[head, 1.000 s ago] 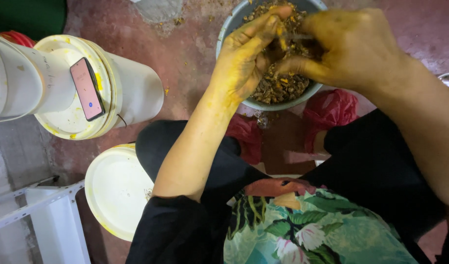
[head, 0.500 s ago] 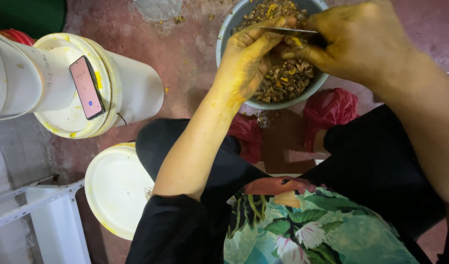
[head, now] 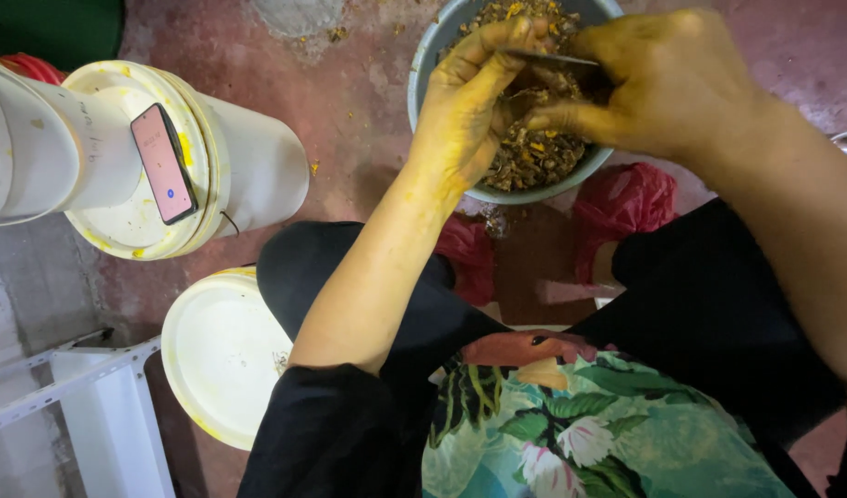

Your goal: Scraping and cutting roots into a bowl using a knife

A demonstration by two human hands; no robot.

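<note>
A thin dark blade (head: pixel 554 59) lies across the top of a grey bowl (head: pixel 423 74) that sits on the reddish floor between the person's knees. The bowl holds a brown and yellow heap of peelings and small pieces (head: pixel 539 152). The left hand (head: pixel 469 111), stained yellow, is curled above the heap, its fingertips touching the blade's tip; whether it pinches something small there cannot be told. The right hand (head: pixel 654 83), also yellow, is closed around the blade's other end.

Just beside the bowl, 2 red bags (head: pixel 626 198) lie on the floor. Well to the left, a phone (head: pixel 163 162) with a lit pink screen rests on the lid of a white bucket (head: pixel 248 171). A 2nd white lid (head: pixel 222 355) lies near the left knee.
</note>
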